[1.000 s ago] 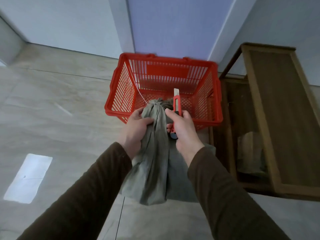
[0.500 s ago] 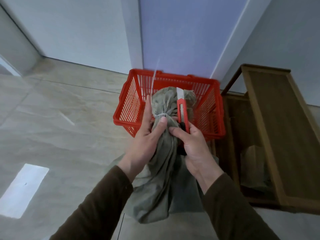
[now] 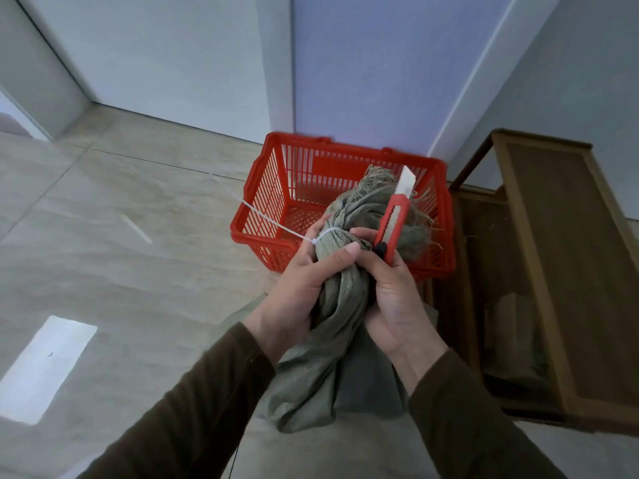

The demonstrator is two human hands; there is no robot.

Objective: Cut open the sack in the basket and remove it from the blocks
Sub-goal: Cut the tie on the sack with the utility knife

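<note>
Woven, grey-green sack (image 3: 340, 305) cloth is bunched into a twisted neck, coarse and creased, with frayed straw-like threads splaying from its tied mouth. A thin white plastic zip tie (image 3: 326, 233) cinches that neck, its long tail reaching out to the left across the basket's rim. The left hand (image 3: 297, 288) is wrapped tight around the neck just below the tie, thumb pressed over the cloth. The right hand (image 3: 390, 288) grips the same neck from the other side and also pinches a red utility knife (image 3: 394, 223), its pale blade extended and pointing up and away. Behind the hands sits the red plastic basket (image 3: 273, 188), slatted walls and grid bottom, on a glossy tiled floor (image 3: 121, 271); the sack hangs in front of the basket, held above the floor. A brown wooden frame (image 3: 539, 271) stands just right of the basket. Compared with half a second ago, the tie's tail has swung from upright to the left. No writing is legible.
</note>
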